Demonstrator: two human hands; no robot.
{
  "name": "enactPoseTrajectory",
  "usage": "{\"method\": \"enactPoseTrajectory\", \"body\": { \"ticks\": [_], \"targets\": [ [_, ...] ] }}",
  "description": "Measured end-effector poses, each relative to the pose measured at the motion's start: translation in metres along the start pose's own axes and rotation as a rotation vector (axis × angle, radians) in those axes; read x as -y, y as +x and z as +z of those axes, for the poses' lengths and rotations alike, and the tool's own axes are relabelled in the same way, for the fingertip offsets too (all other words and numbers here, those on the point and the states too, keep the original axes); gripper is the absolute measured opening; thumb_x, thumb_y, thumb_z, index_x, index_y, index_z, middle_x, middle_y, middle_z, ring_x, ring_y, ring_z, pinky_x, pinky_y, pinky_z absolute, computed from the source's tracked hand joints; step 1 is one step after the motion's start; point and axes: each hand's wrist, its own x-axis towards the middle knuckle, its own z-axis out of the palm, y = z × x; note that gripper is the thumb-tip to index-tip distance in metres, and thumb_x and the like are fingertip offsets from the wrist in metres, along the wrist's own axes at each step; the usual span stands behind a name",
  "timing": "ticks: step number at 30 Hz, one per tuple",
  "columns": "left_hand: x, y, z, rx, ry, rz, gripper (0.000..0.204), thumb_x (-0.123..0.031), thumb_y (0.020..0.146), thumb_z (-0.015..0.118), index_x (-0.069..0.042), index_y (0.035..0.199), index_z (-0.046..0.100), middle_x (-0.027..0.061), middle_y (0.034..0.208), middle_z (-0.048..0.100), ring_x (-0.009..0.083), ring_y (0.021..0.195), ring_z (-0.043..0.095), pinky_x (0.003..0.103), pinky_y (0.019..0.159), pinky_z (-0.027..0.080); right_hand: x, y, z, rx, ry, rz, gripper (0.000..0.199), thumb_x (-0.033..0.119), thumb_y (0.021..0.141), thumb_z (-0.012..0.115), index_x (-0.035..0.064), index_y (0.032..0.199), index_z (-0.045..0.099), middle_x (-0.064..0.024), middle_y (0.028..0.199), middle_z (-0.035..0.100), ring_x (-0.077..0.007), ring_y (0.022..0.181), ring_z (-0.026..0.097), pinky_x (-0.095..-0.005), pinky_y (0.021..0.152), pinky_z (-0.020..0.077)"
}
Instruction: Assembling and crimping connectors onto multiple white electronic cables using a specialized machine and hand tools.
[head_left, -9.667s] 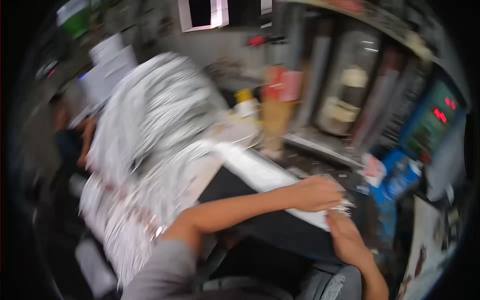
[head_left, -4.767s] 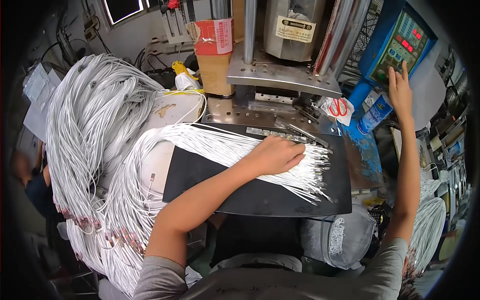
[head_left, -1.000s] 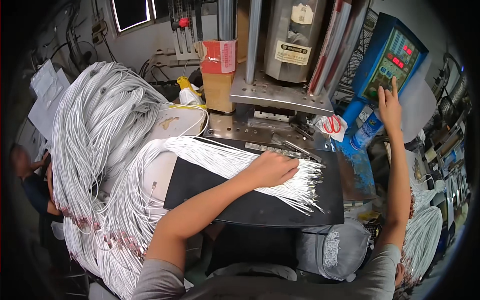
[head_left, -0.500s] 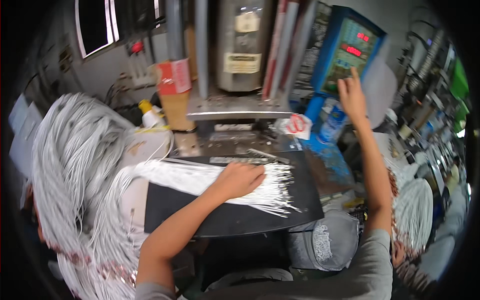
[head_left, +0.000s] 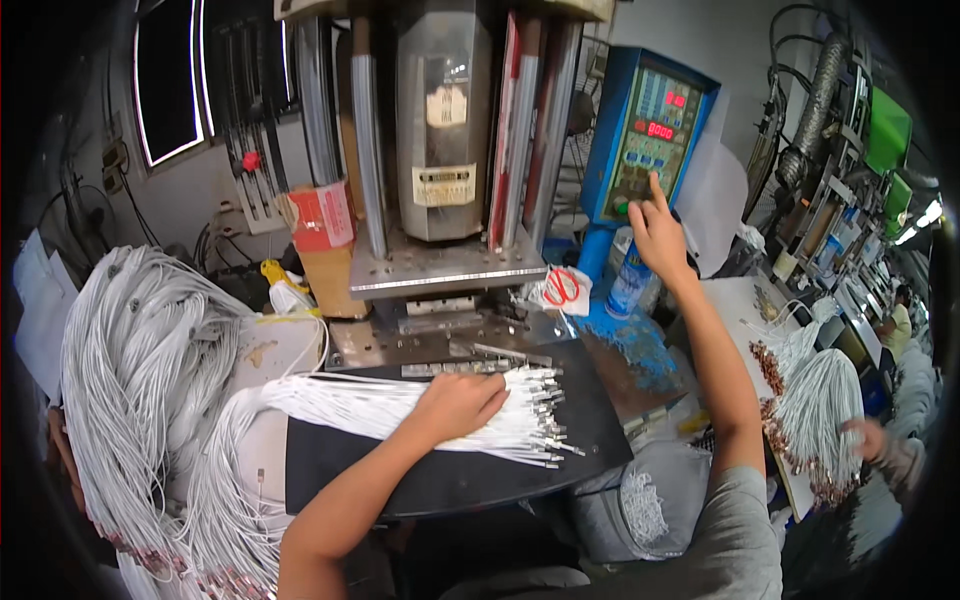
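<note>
Mid-frame, the left hand lies flat, fingers loosely curled, on the white cables. Upper right, the right hand points one finger at the blue panel.

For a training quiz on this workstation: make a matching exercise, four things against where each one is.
Things:
1. left hand
2. right hand
3. red-handled scissors
4. yellow-capped bottle

Places:
A. at the blue control panel, forefinger up
B. on the white cable bundle over the black mat
C. beside the cardboard box, left of the press
D. on white wrapping beside the press base

Pairs: 1-B, 2-A, 3-D, 4-C
</note>
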Motion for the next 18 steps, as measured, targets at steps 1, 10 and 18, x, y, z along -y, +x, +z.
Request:
{"method": "enactPoseTrajectory", "body": {
  "ticks": [1, 10, 18],
  "targets": [
    [-0.0001, -0.0009, -0.0011, 0.018, 0.024, -0.004, 0.018, -0.026, 0.099, 0.065, -0.010, 0.090, 0.064, 0.0111, 0.072, 0.069, 0.0328, 0.069, 0.069, 0.046, 0.058, 0.050, 0.0020, 0.0012, -0.0013, 0.000, 0.000, 0.003, 0.040, 0.034, 0.106, 0.055, -0.0006, 0.088, 0.063, -0.0167, 0.165, 0.038, -0.0455, 0.092, 0.070, -0.0496, 0.080, 0.0551],
    [-0.0002, -0.0003, 0.0006, 0.033, 0.007, -0.013, 0.019, -0.027, 0.099, 0.066, -0.010, 0.091, 0.066, 0.0114, 0.073, 0.071, 0.0319, 0.069, 0.071, 0.046, 0.059, 0.053, 0.0011, 0.0033, -0.0062, 0.030, 0.027, 0.023, 0.042, 0.035, 0.106, 0.055, -0.0007, 0.085, 0.063, -0.0187, 0.164, 0.039, -0.0453, 0.091, 0.070, -0.0500, 0.080, 0.0551],
    [0.0017, 0.0000, 0.0019, 0.042, 0.012, -0.010, 0.018, -0.025, 0.099, 0.066, -0.009, 0.091, 0.066, 0.0110, 0.075, 0.072, 0.0321, 0.069, 0.071, 0.045, 0.058, 0.053, 0.0023, 0.0026, -0.0074, 0.060, -0.012, 0.024, 0.041, 0.036, 0.105, 0.055, 0.0005, 0.089, 0.067, -0.0178, 0.165, 0.038, -0.0442, 0.090, 0.071, -0.0495, 0.081, 0.0558]
  ]
}}
